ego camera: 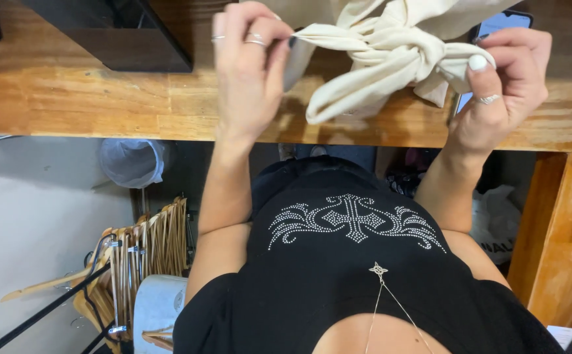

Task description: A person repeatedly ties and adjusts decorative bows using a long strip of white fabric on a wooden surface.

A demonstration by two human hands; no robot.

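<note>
The cream cloth (378,59) already shows a knot on the wooden table (69,98), with the left hand (250,65) and right hand (506,78) each pinching an end, not yet released

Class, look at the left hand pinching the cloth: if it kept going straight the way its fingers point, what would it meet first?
Probably the knot in the cream cloth; the left hand points along the strip toward it, though depth is unclear.

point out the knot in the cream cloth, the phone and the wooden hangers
knot (409,47): head view, middle of the tied bulge in the cream cloth
phone (500,22): head view, lit screen near its top corner
wooden hangers (155,246): head view, middle of the bunched stack
</note>
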